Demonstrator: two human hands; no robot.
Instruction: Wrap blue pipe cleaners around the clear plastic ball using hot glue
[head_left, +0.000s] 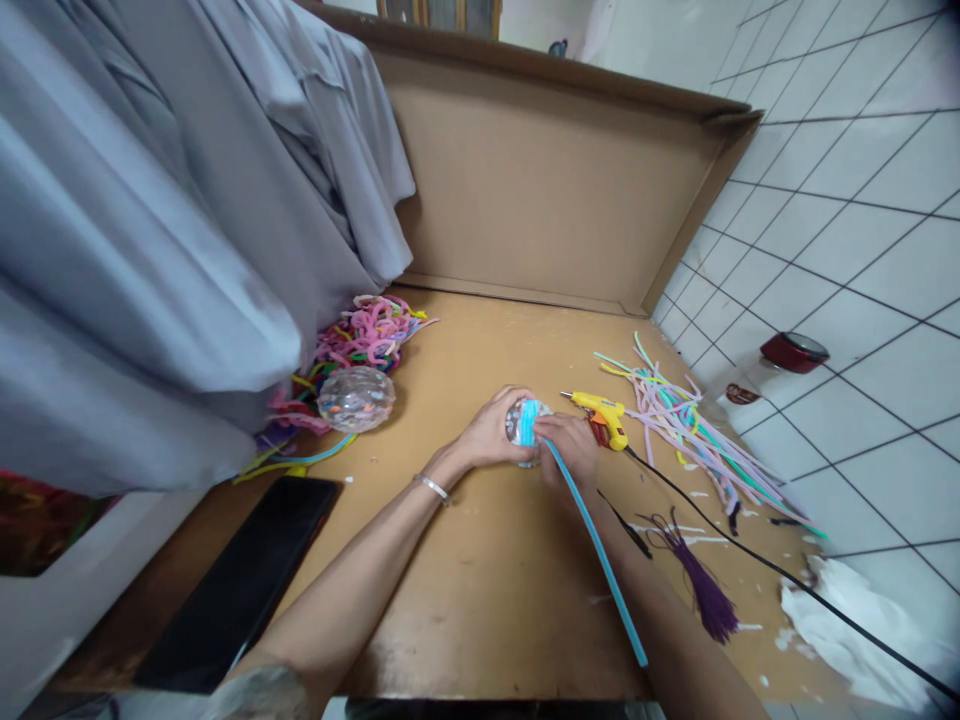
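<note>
Near the middle of the table, my left hand (489, 432) is wrapped round the side of a small clear, round plastic piece (514, 424). Several light-blue strips lie side by side across its face. My right hand (570, 452) pinches a light-blue pipe cleaner (598, 548) against that face, and its long free end runs down toward the table's front edge. My right fingers partly cover the piece. Just right of my right hand lies a yellow hot glue gun (606, 418), its nozzle pointing left.
Pipe cleaners (679, 425) lie loose at right, near a red-lidded jar (750, 385), purple strands (705, 580) and white tissue (862, 620). The glue gun's cord (750, 550) crosses there. At left are a clear ball (356, 400), a pink tangle (375, 330), a black phone (244, 580) and a grey curtain (187, 200).
</note>
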